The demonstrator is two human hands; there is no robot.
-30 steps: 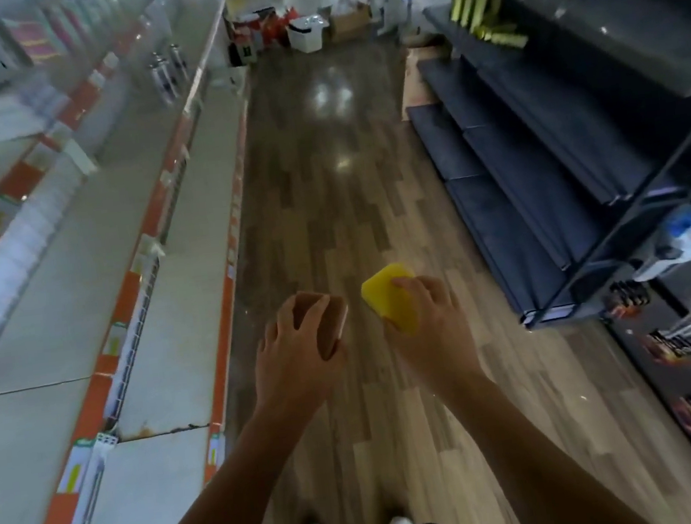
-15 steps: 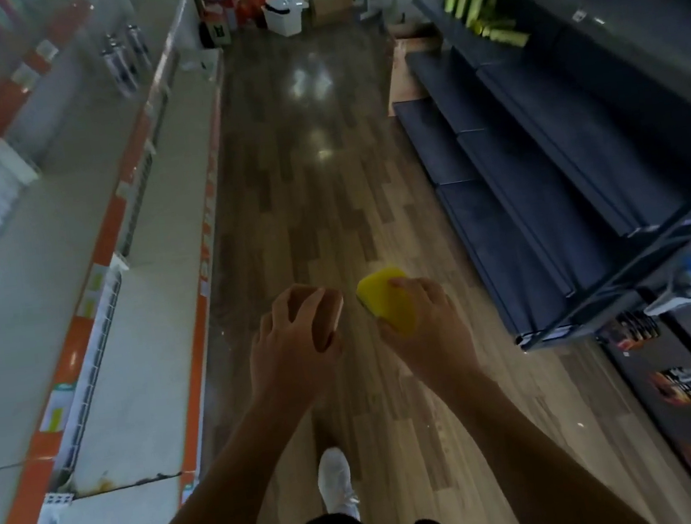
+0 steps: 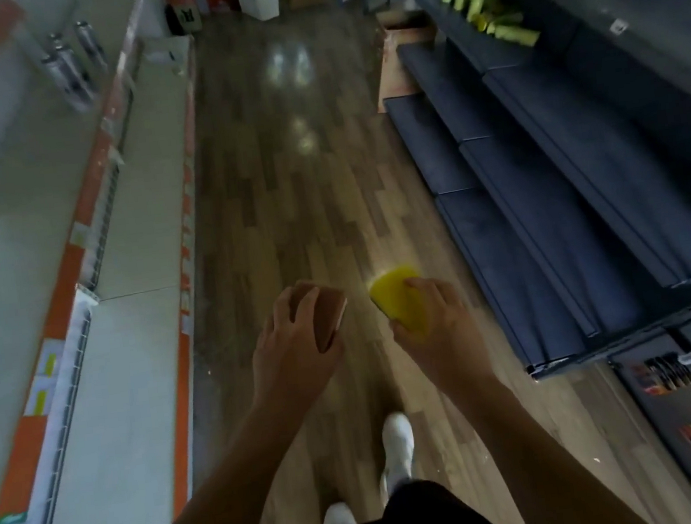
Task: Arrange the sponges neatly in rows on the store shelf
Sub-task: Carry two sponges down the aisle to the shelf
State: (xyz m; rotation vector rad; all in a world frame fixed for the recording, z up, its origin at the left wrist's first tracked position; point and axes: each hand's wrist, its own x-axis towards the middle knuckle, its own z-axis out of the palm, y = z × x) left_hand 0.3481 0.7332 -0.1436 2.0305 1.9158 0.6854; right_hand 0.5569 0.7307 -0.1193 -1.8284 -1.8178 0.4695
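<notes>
We stand in a store aisle with a glossy wood-plank floor (image 3: 282,174) running ahead to boxes and bins at the far end. On the left run pale shelves (image 3: 105,397) edged with orange price strips, mostly bare near us.

Our left hand (image 3: 294,354) is held out at about waist height, palm down, with its fingers (image 3: 282,312) curled over the top of a brown sponge (image 3: 332,319) that shows a paler edge. Just beside it, not touching, our right hand (image 3: 437,329) grips a yellow sponge (image 3: 397,299). The fingers (image 3: 417,283) lie across its upper face, and the thumb is hidden beneath. Both forearms reach forward, roughly parallel. Both sponges are in the air over the floor, and neither is on a shelf yet.

We judge both sponges to be light, soft and easily squashed, so a loose grip across the broad faces suits them. Taking them by the long edges should let us set them down flat and square.

On the right stand dark blue stepped shelves (image 3: 586,200), bare nearby, with yellow-green packets further along.
</notes>
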